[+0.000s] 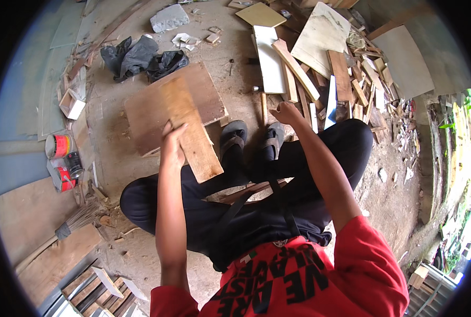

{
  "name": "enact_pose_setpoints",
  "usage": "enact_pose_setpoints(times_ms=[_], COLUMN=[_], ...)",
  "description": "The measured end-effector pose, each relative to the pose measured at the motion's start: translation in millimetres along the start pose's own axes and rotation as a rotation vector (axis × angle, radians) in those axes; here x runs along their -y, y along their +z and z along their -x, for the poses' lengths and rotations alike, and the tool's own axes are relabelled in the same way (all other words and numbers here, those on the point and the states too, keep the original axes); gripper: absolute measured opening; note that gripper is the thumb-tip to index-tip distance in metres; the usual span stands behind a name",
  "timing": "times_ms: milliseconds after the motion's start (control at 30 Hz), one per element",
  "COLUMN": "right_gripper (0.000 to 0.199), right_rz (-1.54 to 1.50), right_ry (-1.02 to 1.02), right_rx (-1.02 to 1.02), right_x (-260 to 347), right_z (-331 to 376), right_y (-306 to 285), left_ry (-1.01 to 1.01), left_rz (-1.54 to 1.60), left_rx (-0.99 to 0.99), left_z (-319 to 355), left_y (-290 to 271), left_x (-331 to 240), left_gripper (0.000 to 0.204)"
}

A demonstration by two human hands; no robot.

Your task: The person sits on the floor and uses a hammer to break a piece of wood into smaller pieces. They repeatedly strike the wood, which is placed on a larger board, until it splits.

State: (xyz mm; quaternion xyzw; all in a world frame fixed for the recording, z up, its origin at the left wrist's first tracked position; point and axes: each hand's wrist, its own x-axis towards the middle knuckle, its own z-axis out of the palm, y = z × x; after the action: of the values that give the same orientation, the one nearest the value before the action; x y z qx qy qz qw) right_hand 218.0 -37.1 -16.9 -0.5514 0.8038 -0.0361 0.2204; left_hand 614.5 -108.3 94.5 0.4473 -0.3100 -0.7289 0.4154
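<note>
My left hand [173, 143] grips a long, flat wooden board [198, 142] at its left edge, thumb over the top face. The board is tilted above a brown plywood panel [145, 113], and its far end is slightly blurred. My right hand [289, 114] is closed, held over my right foot; what its fingers hold, if anything, is hidden. Just left of that hand is a hammer [264, 108] with a wooden handle, its metal head pointing away from me.
Wood offcuts [341, 74] and panels pile up at the far right. Black plastic bags [135, 57] and a concrete chunk [169, 18] lie beyond the plywood. At left are several cans [61, 145] and a stick broom [69, 227]. My sandalled feet [233, 134] flank the middle.
</note>
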Motion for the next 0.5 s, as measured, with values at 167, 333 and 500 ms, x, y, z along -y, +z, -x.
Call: enact_pose_setpoints(times_ms=[167, 333, 500], right_gripper=[0.068, 0.074, 0.09], right_rz=[0.115, -0.069, -0.053], right_ry=[-0.007, 0.214, 0.347], right_rx=[0.139, 0.202, 0.165], right_x=[-5, 16, 31], right_z=[-29, -30, -19], right_y=[40, 70, 93], left_ry=[0.139, 0.436, 0.574], left_rz=[-0.354, -1.406, -1.618], left_rx=[0.266, 0.148, -0.117], left_z=[-69, -115, -78], left_y=[30, 23, 39], left_x=[-9, 10, 27], left_gripper=[0.049, 0.059, 0.081])
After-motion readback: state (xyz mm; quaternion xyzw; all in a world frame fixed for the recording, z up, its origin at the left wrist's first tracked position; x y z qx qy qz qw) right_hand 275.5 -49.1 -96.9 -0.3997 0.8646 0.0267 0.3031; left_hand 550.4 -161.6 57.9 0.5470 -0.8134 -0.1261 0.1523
